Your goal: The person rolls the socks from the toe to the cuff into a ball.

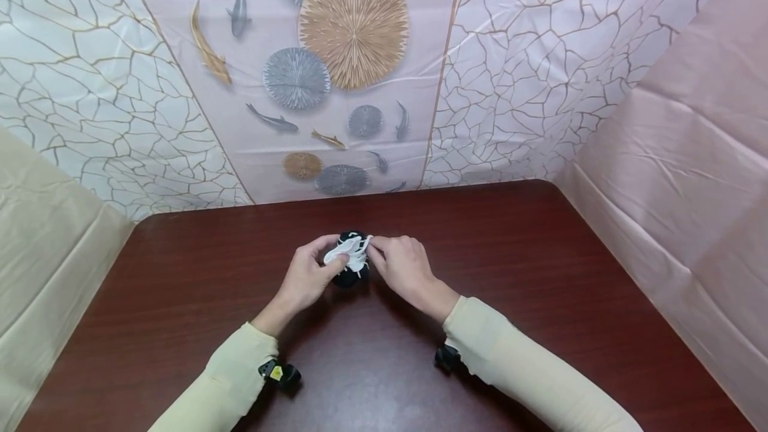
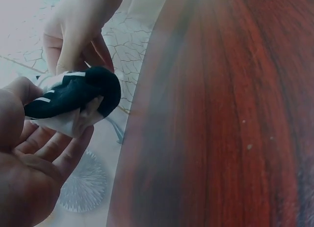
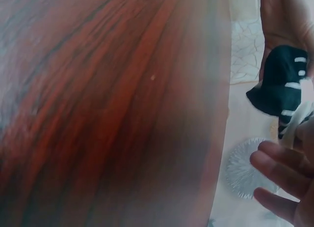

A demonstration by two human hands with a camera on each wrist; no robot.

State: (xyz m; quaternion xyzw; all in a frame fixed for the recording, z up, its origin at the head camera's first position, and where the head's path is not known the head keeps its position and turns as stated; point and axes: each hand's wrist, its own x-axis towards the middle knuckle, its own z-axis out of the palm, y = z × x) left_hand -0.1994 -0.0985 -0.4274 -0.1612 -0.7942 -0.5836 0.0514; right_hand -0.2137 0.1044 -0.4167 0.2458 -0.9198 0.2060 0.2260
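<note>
Near the table's far middle, my left hand [image 1: 308, 273] grips a small black cloth item [image 1: 349, 279] with short white stripes, its thumb over the top. White lace-like strands [image 1: 354, 252] lie across the item's upper side. My right hand [image 1: 408, 269] is at its right edge, thumb and forefinger pinching a white strand. In the left wrist view, a pale underside shows below the item's rounded black end [image 2: 105, 92], with left-hand fingers under it. From the right wrist, the other right-hand fingers [image 3: 282, 168] stand apart from the item. The item's exact kind stays unclear.
A dark red-brown wooden table [image 1: 372, 359] with rounded far corners spreads beneath both hands. Behind it hangs a patterned cloth [image 1: 360, 139] with fish and round motifs. Plain cloth walls [image 1: 678, 205] rise at both sides. Each sleeved wrist carries a small black camera [image 1: 447, 359].
</note>
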